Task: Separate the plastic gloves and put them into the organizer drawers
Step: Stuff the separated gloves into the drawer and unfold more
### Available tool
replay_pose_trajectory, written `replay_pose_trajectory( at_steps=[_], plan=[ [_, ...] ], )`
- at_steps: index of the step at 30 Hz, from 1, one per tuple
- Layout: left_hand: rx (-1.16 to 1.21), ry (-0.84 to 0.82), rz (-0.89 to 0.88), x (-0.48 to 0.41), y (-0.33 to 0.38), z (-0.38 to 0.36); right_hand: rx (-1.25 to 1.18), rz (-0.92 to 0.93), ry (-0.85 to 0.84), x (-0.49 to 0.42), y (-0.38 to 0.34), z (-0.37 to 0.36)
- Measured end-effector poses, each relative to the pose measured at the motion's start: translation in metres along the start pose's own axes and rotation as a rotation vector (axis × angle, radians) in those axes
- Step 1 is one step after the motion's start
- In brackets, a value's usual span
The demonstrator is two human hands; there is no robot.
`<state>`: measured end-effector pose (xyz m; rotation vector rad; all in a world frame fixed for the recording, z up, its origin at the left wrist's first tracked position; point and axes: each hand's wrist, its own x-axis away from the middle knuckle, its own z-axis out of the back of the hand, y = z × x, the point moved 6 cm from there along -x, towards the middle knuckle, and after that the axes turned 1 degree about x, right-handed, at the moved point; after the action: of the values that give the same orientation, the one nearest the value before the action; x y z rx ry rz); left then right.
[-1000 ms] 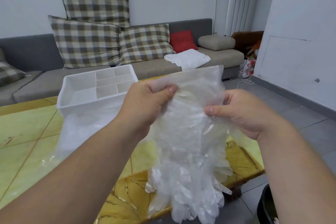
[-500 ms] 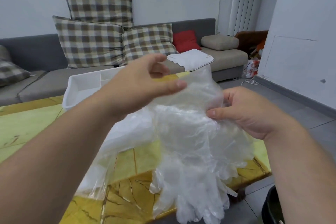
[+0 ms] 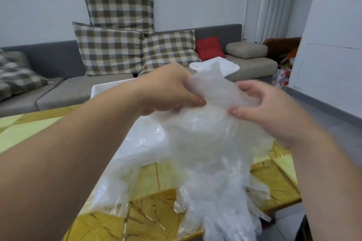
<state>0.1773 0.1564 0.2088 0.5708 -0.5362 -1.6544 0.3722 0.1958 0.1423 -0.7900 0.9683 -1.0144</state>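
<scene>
Fingers [image 3: 238,112] pinch bunched gloves [image 3: 211,143], hiding most of organizer [image 3: 101,89]; sofa [image 3: 78,92] beyond.

A single view is given, taken from head height just above the near edge of the yellow table [image 3: 29,129] and aimed forward and down across it. The left hand [image 3: 166,92], right hand [image 3: 262,107] and plastic gloves [image 3: 205,143] are caught very close to the lens. The grey sofa [image 3: 78,92] is faced beyond the table's far side, well off.
</scene>
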Motion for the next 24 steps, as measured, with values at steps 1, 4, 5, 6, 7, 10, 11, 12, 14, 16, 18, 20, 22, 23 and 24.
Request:
replay_pose_trajectory(
  at_steps=[1,4,5,6,7,10,11,12,14,16,18,20,22,23,24],
  plan=[
    [0.038,0.066,0.026,0.0,-0.002,0.01,0.127,0.034,0.188,0.0,-0.011,0.01],
    [0.219,0.294,0.15,-0.002,-0.022,0.037,0.35,0.252,0.57,0.016,-0.058,0.013],
    [0.294,0.351,0.191,-0.002,-0.033,0.042,0.366,0.344,0.583,0.02,-0.074,0.001],
    [0.374,0.391,0.225,-0.001,-0.044,0.045,0.361,0.423,0.534,0.022,-0.085,-0.016],
    [0.453,0.429,0.257,0.001,-0.058,0.047,0.336,0.468,0.434,0.021,-0.092,-0.038],
    [0.561,0.544,0.345,0.011,-0.1,0.047,0.329,0.345,0.042,0.004,-0.077,-0.108],
    [0.554,0.584,0.367,0.016,-0.112,0.046,0.376,0.296,-0.052,-0.002,-0.067,-0.128],
    [0.543,0.63,0.392,0.022,-0.124,0.045,0.421,0.254,-0.12,-0.005,-0.058,-0.143],
    [0.52,0.723,0.435,0.035,-0.148,0.046,0.461,0.215,-0.202,-0.009,-0.051,-0.166],
    [0.472,0.761,0.466,0.046,-0.168,0.046,0.497,0.227,-0.238,-0.013,-0.05,-0.181],
    [0.357,0.767,0.502,0.053,-0.184,0.046,0.561,0.23,-0.268,-0.017,-0.047,-0.192],
    [0.243,0.733,0.522,0.056,-0.195,0.043,0.642,0.226,-0.306,-0.019,-0.044,-0.2],
    [0.148,0.675,0.516,0.055,-0.199,0.039,0.72,0.216,-0.355,-0.018,-0.041,-0.204],
    [0.107,0.651,0.515,0.055,-0.2,0.038,0.762,0.214,-0.377,-0.018,-0.04,-0.206],
    [0.065,0.632,0.517,0.054,-0.202,0.037,0.795,0.215,-0.391,-0.018,-0.039,-0.209]
  ],
)
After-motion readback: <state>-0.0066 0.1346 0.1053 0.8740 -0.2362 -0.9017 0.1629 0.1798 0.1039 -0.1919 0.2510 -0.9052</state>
